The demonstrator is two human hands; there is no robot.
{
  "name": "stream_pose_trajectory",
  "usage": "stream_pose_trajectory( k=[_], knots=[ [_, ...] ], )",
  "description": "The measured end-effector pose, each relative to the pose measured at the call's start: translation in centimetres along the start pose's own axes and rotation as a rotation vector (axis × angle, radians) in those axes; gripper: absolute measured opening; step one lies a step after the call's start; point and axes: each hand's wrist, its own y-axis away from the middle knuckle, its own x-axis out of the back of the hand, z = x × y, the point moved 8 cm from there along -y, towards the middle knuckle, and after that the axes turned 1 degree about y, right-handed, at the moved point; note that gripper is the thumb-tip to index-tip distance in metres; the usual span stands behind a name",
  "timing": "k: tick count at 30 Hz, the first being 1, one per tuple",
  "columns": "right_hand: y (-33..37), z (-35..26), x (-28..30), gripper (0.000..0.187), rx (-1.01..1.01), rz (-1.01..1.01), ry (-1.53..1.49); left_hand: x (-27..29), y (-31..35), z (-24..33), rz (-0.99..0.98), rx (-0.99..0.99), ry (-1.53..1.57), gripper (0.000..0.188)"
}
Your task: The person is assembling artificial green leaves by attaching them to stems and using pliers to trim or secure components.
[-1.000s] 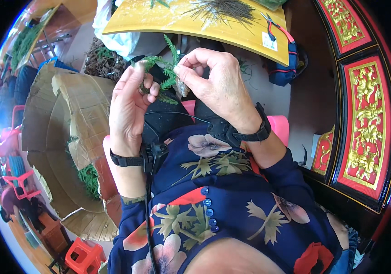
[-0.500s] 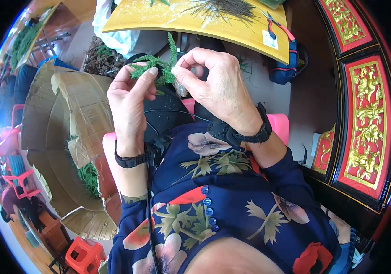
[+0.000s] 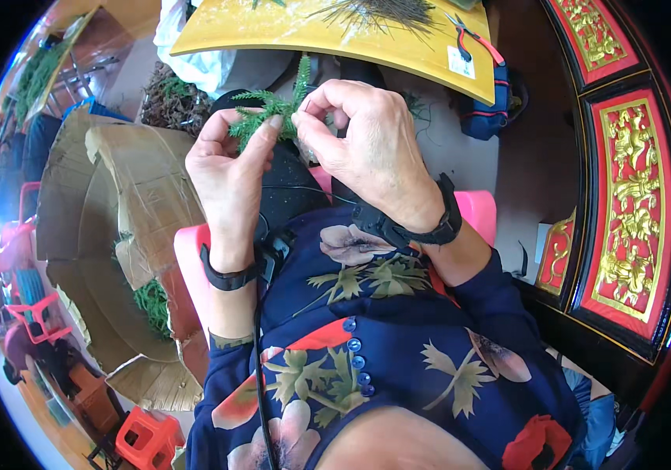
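A small green sprig with needle-like leaves (image 3: 303, 78), which looks like artificial greenery, is held up between my hands above my lap. My left hand (image 3: 230, 168) pinches its leafy base between thumb and fingers. On the other side, my right hand (image 3: 363, 133) has thumb and forefinger closed at the sprig's stem; whatever thin part lies in that pinch is hidden behind the fingers. Both wrists wear black straps, and a dark cable runs between them across my lap.
Ahead stands a yellow table (image 3: 304, 31) with a bundle of thin dark wires (image 3: 394, 12) and red-handled pliers (image 3: 472, 39). A torn cardboard box (image 3: 147, 180) holding greenery (image 3: 151, 305) is at my left. Dark brown plant material (image 3: 175, 98) lies behind it. A carved red-and-gold panel (image 3: 629, 211) rises at right.
My left hand has shifted slightly right, bringing its thumb nearer the right fingers. The right hand has stayed almost in place, and the sprig has tilted slightly.
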Motion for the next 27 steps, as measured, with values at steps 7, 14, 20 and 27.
stream_pose_trajectory(
  k=[7, 14, 20, 27],
  knots=[
    [0.0, -1.1, 0.4, 0.011, 0.114, 0.095, 0.157, -1.4, 0.2, 0.0, -0.125, 0.020, 0.143, 0.015],
    [0.4, -2.2, -0.9, 0.017, 0.201, 0.031, 0.084, 0.4, -0.2, -1.3, 0.061, 0.193, 0.382, 0.018],
    [0.6, -1.8, -1.7, 0.027, 0.169, 0.005, -0.041, 0.7, -0.3, -1.7, 0.008, 0.262, 0.488, 0.019],
    [0.9, -3.2, -1.1, 0.028, 0.394, 0.131, 0.033, 0.4, -0.2, -1.6, 0.006, 0.254, 0.549, 0.019]
  ],
)
